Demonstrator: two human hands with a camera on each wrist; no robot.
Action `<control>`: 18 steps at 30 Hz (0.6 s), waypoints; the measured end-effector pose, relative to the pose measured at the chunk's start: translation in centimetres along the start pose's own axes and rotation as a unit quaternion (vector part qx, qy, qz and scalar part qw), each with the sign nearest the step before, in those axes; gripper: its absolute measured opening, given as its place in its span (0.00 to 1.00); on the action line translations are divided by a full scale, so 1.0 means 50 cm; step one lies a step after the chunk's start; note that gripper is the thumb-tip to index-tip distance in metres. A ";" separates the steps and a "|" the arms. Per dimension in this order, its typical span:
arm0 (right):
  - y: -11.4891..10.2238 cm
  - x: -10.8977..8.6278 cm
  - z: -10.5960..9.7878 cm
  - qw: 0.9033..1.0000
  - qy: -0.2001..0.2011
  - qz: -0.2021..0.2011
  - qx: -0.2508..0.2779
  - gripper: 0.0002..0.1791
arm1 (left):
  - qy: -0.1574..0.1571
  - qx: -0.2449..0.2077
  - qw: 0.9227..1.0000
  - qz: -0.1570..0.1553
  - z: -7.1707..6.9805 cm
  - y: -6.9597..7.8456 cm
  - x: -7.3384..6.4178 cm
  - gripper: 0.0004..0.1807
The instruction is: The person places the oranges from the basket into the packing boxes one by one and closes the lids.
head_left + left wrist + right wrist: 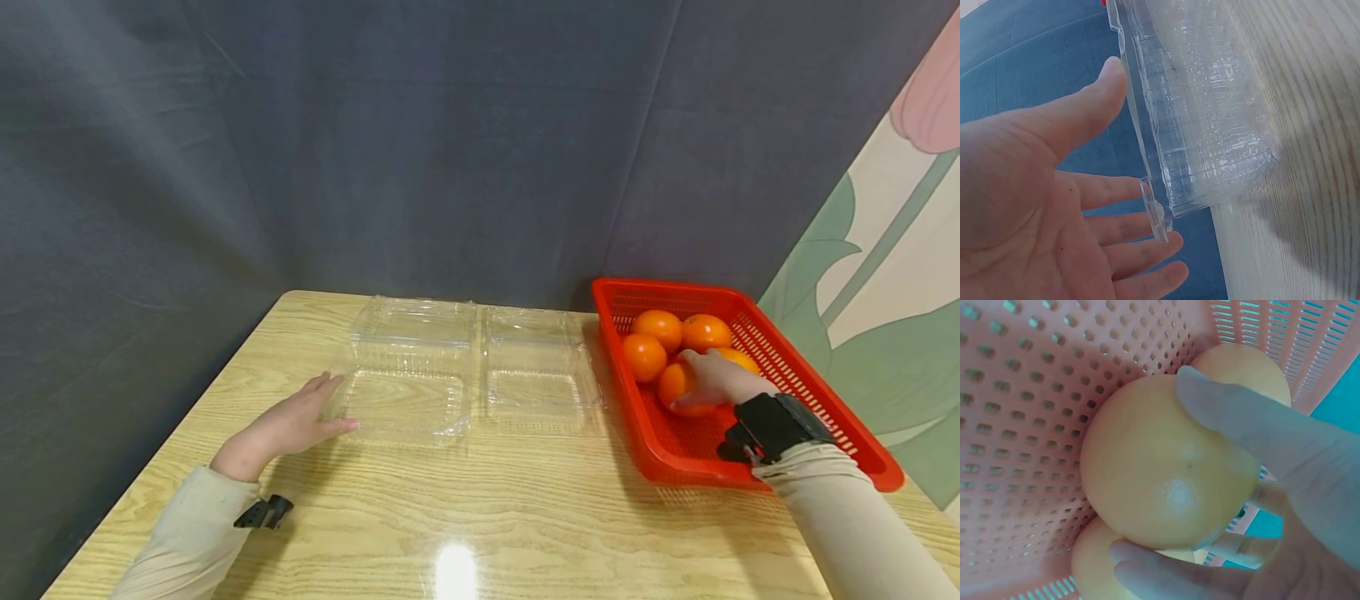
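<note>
My left hand (296, 417) rests at the left side of a clear plastic clamshell box (405, 400), its lid folded back. In the left wrist view the thumb and fingers are spread, fingertips right at the rim of the plastic box (1204, 125). My right hand (723, 379) reaches into a red basket (645, 442) and grips an orange (677, 387). The right wrist view shows thumb and fingers curled round that orange (1166, 469), low against the basket's perforated wall. Other oranges (657, 330) lie close around it.
A second clear box (536, 392), smaller and with its lid folded back, stands between the first box and the basket. Wood-grain table (420, 517) lies under everything. A dark cloth (450, 167) hangs behind, with a flower-painted panel (900, 300) at the right.
</note>
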State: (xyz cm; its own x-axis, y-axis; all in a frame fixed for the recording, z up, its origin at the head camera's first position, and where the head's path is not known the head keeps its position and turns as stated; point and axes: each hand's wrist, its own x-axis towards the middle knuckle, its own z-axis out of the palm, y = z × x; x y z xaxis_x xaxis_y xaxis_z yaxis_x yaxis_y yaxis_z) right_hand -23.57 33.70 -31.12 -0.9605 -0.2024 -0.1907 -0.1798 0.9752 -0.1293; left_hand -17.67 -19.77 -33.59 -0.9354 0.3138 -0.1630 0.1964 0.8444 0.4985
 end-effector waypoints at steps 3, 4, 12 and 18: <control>-0.001 -0.001 0.000 1.000 -0.004 0.010 0.027 0.23 | 0.000 0.000 1.000 0.000 0.000 0.000 0.000 0.49; -0.001 -0.001 0.001 0.999 -0.002 0.010 0.032 0.21 | -0.001 0.000 1.000 0.000 0.000 -0.001 0.000 0.49; -0.002 -0.001 -0.001 1.000 0.016 -0.008 0.010 0.20 | -0.002 0.005 1.000 -0.001 0.000 -0.003 0.001 0.49; -0.004 -0.004 -0.008 0.999 0.008 0.014 0.048 0.30 | 0.000 0.004 1.000 0.002 -0.001 -0.002 0.001 0.50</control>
State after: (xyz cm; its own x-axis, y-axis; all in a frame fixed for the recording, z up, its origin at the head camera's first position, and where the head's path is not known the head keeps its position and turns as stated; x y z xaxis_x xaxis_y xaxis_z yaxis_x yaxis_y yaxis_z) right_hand -23.41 33.58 -30.64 -0.9681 -0.1733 -0.1809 -0.1326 0.9672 -0.2168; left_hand -17.78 -19.86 -33.59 -0.9344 0.3175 -0.1616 0.2024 0.8464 0.4927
